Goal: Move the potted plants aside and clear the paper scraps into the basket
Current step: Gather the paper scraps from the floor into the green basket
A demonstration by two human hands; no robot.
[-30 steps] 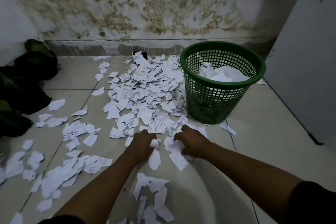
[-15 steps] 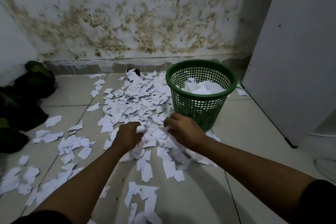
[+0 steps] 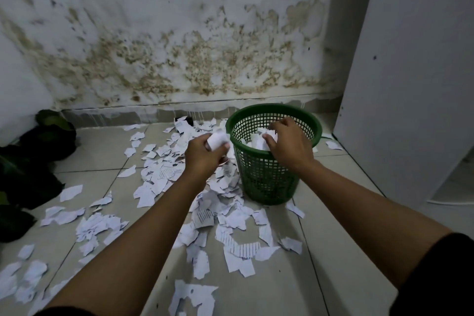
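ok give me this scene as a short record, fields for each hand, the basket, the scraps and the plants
left hand: left hand grips a wad of scraps, just left of the basket rim
right hand: right hand over the basket mouth, fingers curled on scraps there
basket: green mesh basket, upright on the floor, part filled with paper
loose scraps: many loose scraps strewn on the tiles left of and in front of the basket
plants: dark-leaved plants at the left edge, by the wall
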